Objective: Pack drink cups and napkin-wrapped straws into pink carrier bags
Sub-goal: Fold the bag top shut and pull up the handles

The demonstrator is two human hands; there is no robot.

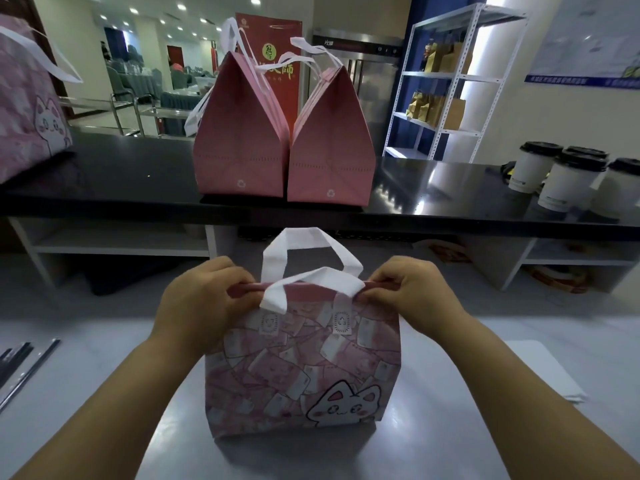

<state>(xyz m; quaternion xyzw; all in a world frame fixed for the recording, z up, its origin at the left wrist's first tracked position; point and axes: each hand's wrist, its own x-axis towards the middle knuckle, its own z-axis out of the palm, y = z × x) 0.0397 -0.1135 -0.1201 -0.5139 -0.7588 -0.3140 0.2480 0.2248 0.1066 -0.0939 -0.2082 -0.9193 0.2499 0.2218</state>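
A pink carrier bag (301, 372) with a cat print and white handles stands upright on the grey table in front of me. My left hand (197, 303) pinches the left end of its top rim. My right hand (412, 296) pinches the right end of the rim, next to the handle. The bag's mouth is pressed together, so its inside is hidden. Several white drink cups (568, 178) with black lids stand on the black counter at the right. No straws show.
Two pink bags (242, 147) (332, 157) stand closed side by side on the black counter (121, 181). Another cat-print bag (27, 109) is at the far left. White napkins (550, 368) lie on the table at right; dark strips (20, 365) lie at left.
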